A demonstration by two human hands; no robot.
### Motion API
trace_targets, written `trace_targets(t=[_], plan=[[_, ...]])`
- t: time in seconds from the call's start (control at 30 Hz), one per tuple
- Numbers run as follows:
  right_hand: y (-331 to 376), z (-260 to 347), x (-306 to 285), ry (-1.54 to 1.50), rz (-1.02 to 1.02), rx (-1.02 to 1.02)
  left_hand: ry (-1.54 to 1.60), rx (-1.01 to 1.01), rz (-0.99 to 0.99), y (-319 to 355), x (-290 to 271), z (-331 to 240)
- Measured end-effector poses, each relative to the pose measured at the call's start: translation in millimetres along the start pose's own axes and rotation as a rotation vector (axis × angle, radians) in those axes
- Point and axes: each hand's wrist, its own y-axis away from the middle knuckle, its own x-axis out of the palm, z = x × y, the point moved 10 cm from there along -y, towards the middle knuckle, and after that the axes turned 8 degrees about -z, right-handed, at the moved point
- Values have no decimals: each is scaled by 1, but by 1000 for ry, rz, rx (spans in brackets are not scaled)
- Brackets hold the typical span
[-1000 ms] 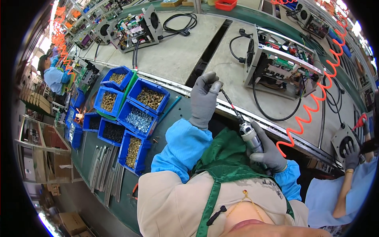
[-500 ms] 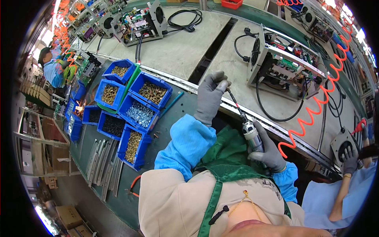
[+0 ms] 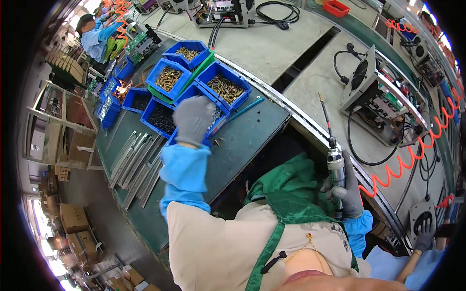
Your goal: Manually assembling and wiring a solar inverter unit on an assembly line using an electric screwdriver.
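Observation:
My left hand [image 3: 193, 120], in a grey glove, is over the blue bin of silver screws [image 3: 217, 118] and hides much of it. Its fingers are blurred and face away, so what they hold is hidden. In my right hand [image 3: 350, 191], also gloved, is a silver powered screwdriver [image 3: 336, 162] with its long bit pointing up and away. The bit's end looks brass-coloured; whether a screw sits on it is too small to tell. Beside the left hand are bins of brass screws [image 3: 224, 89] and black screws [image 3: 161, 118].
Metal strips [image 3: 138, 165] lie on the green bench [image 3: 242, 140]. An open-sided device with a fan [image 3: 383, 104] stands on the conveyor at right, beside an orange coiled hose [image 3: 388, 182]. A co-worker's gloved hand [image 3: 425, 236] touches a fan panel at far right.
My left hand has moved left, from near the screwdriver's tip to the blue bins. The screwdriver now points more upright, away from that hand. The whole view has shifted.

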Motion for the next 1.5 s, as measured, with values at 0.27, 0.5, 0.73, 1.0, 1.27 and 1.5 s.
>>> trace_targets(t=[0.27,0.5,0.73,1.0,1.27,1.5], plan=[[-4,6,8,45,27,0,-477,212,612,-9,81,15],[13,21,-9,-38,-7,-93,-370,267,496,-29,92,26],[30,28,-48,-104,-270,-106,-293,204,585,-51,66,24],[26,51,-71,-164,-440,-166,697,511,429,-82,10,-121],[15,63,-73,-167,-438,-186,1230,850,174,-99,-42,-329],[19,73,-39,-814,-67,-260,932,1136,58,-104,-41,-442]])
